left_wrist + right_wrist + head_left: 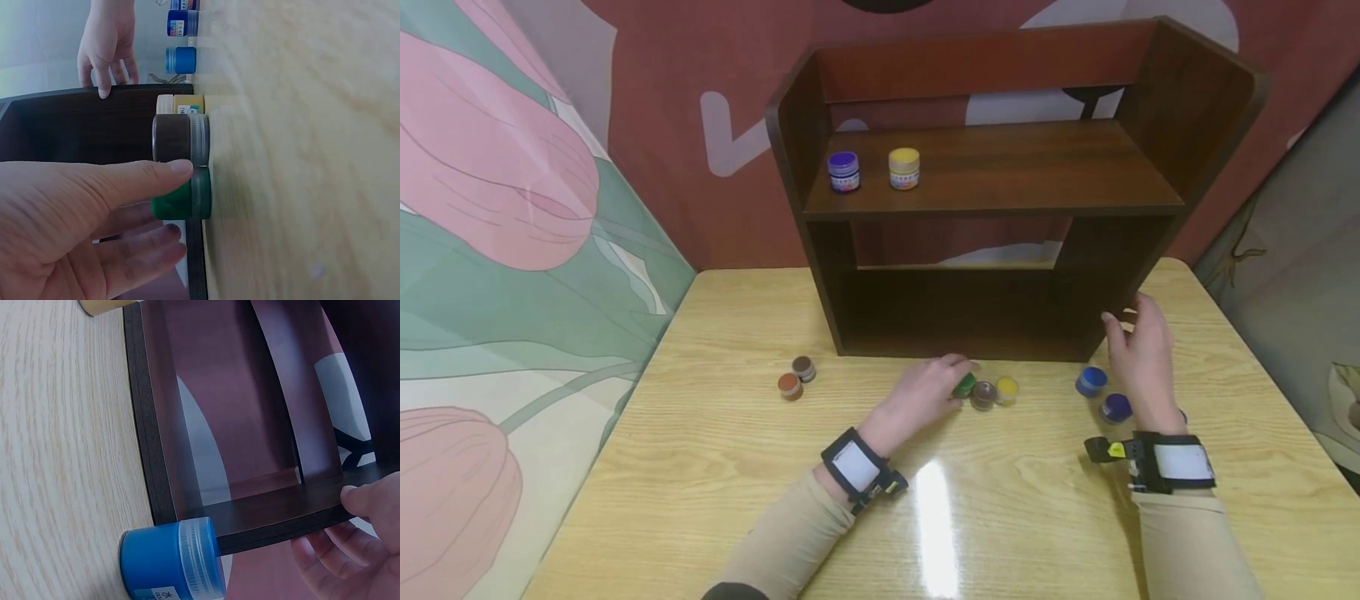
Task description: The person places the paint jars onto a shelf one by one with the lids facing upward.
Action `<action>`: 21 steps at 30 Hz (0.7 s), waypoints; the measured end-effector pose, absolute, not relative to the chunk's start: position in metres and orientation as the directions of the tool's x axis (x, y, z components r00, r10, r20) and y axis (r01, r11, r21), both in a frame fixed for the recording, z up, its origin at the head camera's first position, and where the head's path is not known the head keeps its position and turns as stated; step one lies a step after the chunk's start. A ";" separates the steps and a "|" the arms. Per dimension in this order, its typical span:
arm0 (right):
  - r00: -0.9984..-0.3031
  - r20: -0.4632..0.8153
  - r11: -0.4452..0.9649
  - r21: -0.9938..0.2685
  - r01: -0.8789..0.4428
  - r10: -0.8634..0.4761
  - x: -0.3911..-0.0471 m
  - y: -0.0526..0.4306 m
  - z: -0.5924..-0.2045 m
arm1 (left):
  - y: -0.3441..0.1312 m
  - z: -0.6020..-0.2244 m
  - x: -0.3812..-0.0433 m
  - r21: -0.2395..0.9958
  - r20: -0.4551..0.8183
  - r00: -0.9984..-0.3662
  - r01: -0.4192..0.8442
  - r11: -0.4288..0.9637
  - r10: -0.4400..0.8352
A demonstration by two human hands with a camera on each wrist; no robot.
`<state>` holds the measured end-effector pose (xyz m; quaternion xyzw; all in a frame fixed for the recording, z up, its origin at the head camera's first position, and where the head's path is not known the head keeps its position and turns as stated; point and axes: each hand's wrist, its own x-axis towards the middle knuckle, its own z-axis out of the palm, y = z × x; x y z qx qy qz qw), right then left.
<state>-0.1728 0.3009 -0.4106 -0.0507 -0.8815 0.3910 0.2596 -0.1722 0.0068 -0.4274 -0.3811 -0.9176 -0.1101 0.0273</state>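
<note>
My left hand (921,392) is at a small green paint jar (964,385) on the table, thumb on one side and fingers curled round the other. In the left wrist view the thumb crosses the green jar (175,203), its tip beside the touching brown jar (172,137). A yellow jar (1007,389) stands past the brown one. My right hand (1142,358) holds the side panel of a dark wooden shelf (992,208); in the right wrist view its thumb and fingers (356,500) straddle the panel edge. Blue jars (1091,381) stand close by it.
On the shelf's upper board stand a purple jar (844,172) and a yellow-lidded jar (904,169). An orange-brown jar (790,386) and a dark brown jar (803,368) sit left on the wooden table (715,467). Patterned cloth hangs behind and at the sides.
</note>
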 end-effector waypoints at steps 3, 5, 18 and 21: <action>-0.863 0.411 0.687 -0.718 -0.109 0.293 -0.173 0.301 -0.410 | 0.008 -0.430 -0.172 0.191 0.143 -0.707 0.707 0.681 0.693; -0.864 0.408 0.686 -0.720 -0.107 0.294 -0.173 0.300 -0.410 | 0.009 -0.432 -0.172 0.206 0.145 -0.708 0.705 0.679 0.691; -0.864 0.405 0.683 -0.723 -0.103 0.298 -0.173 0.301 -0.410 | 0.006 -0.435 -0.173 0.311 0.176 -0.730 0.678 0.666 0.661; -0.865 0.403 0.682 -0.724 -0.103 0.297 -0.173 0.301 -0.410 | 0.003 -0.434 -0.174 0.335 0.178 -0.734 0.672 0.661 0.656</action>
